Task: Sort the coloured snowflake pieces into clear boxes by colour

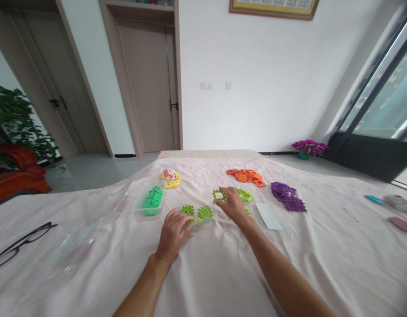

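Steadying the clear box (207,226) with my left hand (174,233), thumb and fingers gripping its left end; 2 green squares (205,212) show inside. Slightly beyond, my right hand (232,203) pinches 1 green frame (214,194) by its edge. Judgement: pinch lightly, hold box still. Farther off: orange pieces (243,178).

Both hands (175,232) (232,204) bare; forearms (279,266) bare too; tapering toward wrists (160,259)

lime tiles (205,212): plastic; tub (207,223): clear, glossy plastic; tablecloth (213,273): matt cloth
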Demonstrator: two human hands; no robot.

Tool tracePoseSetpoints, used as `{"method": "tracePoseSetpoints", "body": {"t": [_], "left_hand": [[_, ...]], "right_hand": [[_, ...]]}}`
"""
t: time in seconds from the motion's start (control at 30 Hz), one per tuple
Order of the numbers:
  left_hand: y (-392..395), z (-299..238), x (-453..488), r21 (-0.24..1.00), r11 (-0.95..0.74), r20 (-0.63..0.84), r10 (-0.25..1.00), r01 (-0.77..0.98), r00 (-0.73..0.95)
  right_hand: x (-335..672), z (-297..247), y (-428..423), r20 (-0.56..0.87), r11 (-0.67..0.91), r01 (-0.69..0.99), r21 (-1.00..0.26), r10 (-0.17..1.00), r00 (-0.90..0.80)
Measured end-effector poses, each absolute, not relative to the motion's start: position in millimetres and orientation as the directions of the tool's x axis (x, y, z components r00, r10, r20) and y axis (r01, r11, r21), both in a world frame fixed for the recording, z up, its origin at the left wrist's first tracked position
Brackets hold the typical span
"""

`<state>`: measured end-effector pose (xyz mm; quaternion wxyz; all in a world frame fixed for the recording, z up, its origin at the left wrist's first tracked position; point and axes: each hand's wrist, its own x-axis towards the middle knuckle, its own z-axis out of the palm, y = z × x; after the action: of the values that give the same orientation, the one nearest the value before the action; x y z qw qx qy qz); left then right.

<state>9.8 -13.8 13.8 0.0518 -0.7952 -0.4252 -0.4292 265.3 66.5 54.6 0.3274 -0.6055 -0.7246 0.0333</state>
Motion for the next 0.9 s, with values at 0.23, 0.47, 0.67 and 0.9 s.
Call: {"method": "tracePoseSetpoints", "body": {"t": [0.23, 0.47, 0.67, 0.9], "left_hand": [[-11.4, 10.3, 8.3, 0.261, -0.634, 0.727, 0.625, 0.728, 0.284], [-11.6, 8.6, 7.7, 0.265, -0.615, 0.722, 0.637, 0.743, 0.27], [-9.3, 7.0, 6.8, 0.212, -0.631, 0.754, 0.592, 0.747, 0.286], [-11.1, 9.6, 7.4, 0.201, -0.623, 0.745, 0.599, 0.756, 0.295]], "right_hand": [[255.9, 66.7, 54.4, 0.486, 0.313, 0.854, -0.416, 0.87, -0.082], [243.0, 66.2, 42.2, 0.415, 0.486, 0.757, -0.437, 0.855, -0.31], [294.1, 67.5, 65.5, 0.445, 0.281, 0.755, -0.593, 0.895, 0.016], [359.0, 64.9, 65.9, 0.182, -0.107, 0.892, -0.439, 0.961, 0.206]]}}
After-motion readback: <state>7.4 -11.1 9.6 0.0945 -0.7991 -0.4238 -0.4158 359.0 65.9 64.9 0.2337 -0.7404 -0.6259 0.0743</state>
